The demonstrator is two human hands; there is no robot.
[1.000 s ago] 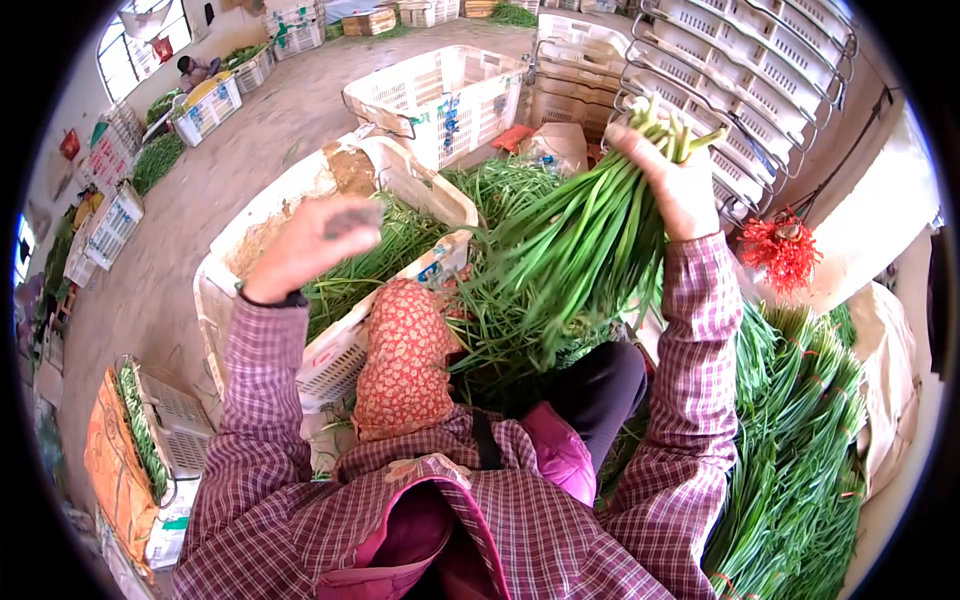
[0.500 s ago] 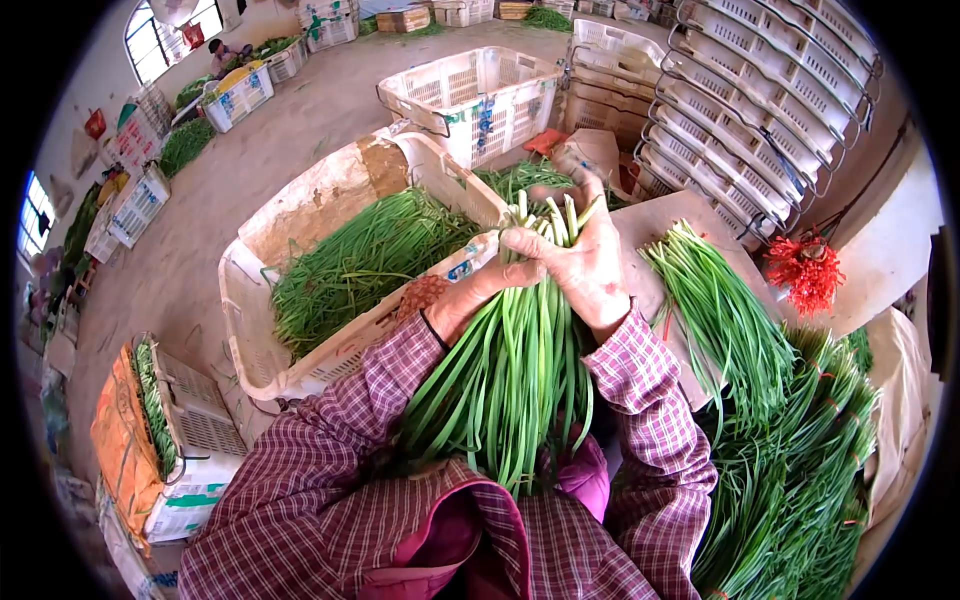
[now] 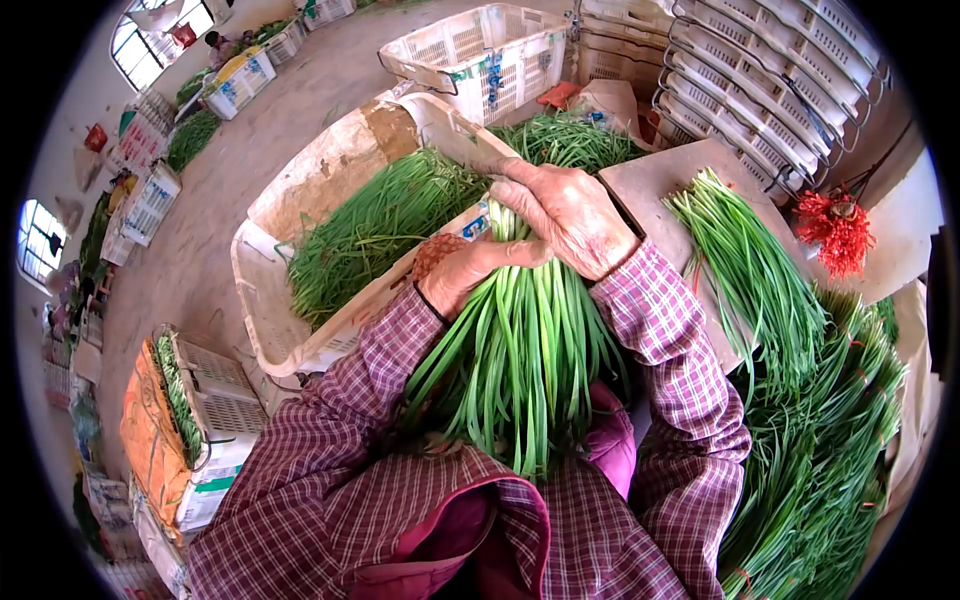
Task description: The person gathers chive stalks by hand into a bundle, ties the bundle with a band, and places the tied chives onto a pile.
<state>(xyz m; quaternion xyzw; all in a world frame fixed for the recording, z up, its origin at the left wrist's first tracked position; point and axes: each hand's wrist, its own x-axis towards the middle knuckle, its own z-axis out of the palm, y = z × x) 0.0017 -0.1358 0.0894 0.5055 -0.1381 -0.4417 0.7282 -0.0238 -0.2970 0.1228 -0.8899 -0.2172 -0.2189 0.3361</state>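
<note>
A bunch of long green stalks (image 3: 530, 350) hangs in front of my chest, its pale ends up between my hands and its leaves fanning downward. My left hand (image 3: 482, 270) is closed round the bunch's left side, thumb across the front. Over the top ends lies my right hand (image 3: 575, 218), wrapped round them from the right and hiding most of the tips. Right of it, a loose pile of similar stalks (image 3: 745, 255) rests on a flat board (image 3: 650, 180). Just beyond my left hand, more greens (image 3: 370, 230) lie in a white crate (image 3: 262, 290).
Tied green bundles (image 3: 830, 450) are heaped at the lower right. Red ties (image 3: 835, 232) hang near stacked white crates (image 3: 770, 85). Another white crate (image 3: 480, 60) stands farther off. An orange-covered crate (image 3: 155, 430) is at the left. A person (image 3: 218, 46) is in the far background.
My left hand came over from the left and closed on the bunch. My right hand brought the bunch down to the centre, and its fingers have folded over the top ends.
</note>
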